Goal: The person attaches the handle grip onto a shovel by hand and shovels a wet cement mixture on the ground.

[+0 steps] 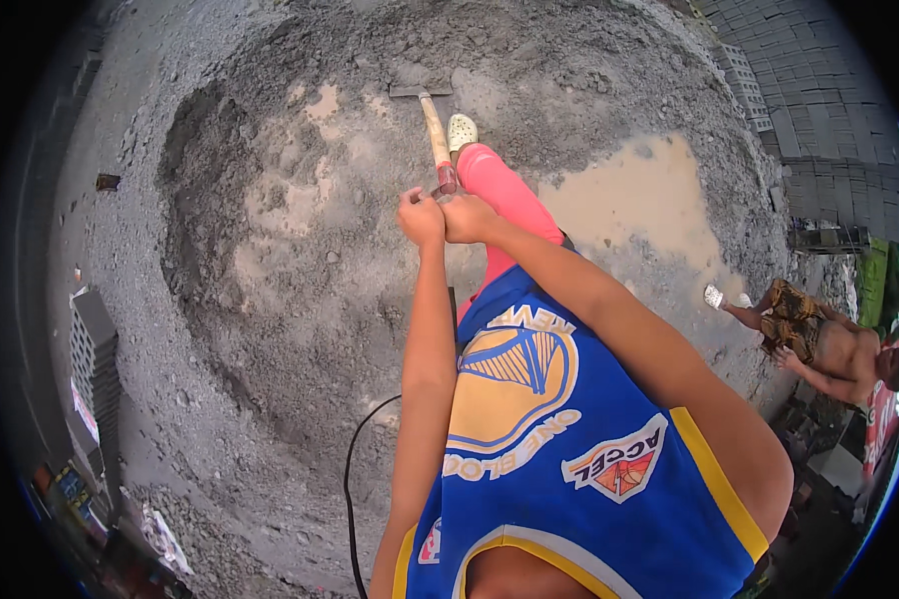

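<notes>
A shovel point(436, 135) with a pale wooden shaft and a red end piece reaches away from me. Its dark, flat blade point(420, 90) rests against the wet grey sand and gravel mix at the top of the view. Side by side at the near end, my left hand point(422, 217) and my right hand point(466, 218) are closed round the grip, which they largely cover. My foot in a pale clog point(461, 132) stands just right of the shaft, below a pink trouser leg point(509, 195).
Grey mix forms a raised ring point(195, 200) around wet patches. Muddy water point(634, 205) pools to the right. Stacked grey blocks stand at the right point(829, 130) and left point(92, 334). Another person point(839, 349) is at the far right. A black cable point(350, 479) hangs beside my left arm.
</notes>
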Tool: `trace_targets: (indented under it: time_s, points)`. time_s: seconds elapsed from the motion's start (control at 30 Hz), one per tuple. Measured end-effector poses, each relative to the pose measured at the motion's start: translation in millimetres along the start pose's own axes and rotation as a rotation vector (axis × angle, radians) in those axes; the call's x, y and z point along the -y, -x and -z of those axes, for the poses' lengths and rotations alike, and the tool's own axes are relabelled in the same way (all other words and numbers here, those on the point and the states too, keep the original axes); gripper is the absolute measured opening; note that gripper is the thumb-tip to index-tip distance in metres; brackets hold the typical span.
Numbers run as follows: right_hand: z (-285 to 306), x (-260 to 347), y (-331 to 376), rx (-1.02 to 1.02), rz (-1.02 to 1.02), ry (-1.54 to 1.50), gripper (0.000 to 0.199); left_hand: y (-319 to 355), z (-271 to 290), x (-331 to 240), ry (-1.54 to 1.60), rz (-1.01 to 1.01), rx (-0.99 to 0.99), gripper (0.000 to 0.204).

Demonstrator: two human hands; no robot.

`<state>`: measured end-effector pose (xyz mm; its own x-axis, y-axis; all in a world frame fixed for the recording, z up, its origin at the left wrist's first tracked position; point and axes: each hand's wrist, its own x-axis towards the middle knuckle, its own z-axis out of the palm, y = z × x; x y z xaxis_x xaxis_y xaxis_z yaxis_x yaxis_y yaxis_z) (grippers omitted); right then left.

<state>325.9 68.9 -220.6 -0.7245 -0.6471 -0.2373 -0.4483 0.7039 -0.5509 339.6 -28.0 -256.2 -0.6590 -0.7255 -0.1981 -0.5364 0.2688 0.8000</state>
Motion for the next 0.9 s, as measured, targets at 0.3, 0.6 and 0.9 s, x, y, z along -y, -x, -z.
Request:
trace_targets:
  time_s: [0.3, 0.6, 0.9]
  points:
    - [-90.8, -8.9, 12.6, 0.298, -0.128, -0.062, 0.019, 29.9, 13.8, 82.3, -0.174, 0.252, 0.127, 0.027]
    - [-157.1, -26.5, 23.4, 0.619, -0.218, -0.083, 0.031, 52.9, -6.8, 164.5, -0.328, 0.192, 0.323, 0.040]
    - [-271.2, -49.0, 58.7, 0.343, -0.385, -0.041, 0.023, 71.3, -34.6, 272.2, -0.469, 0.051, 0.503, 0.052]
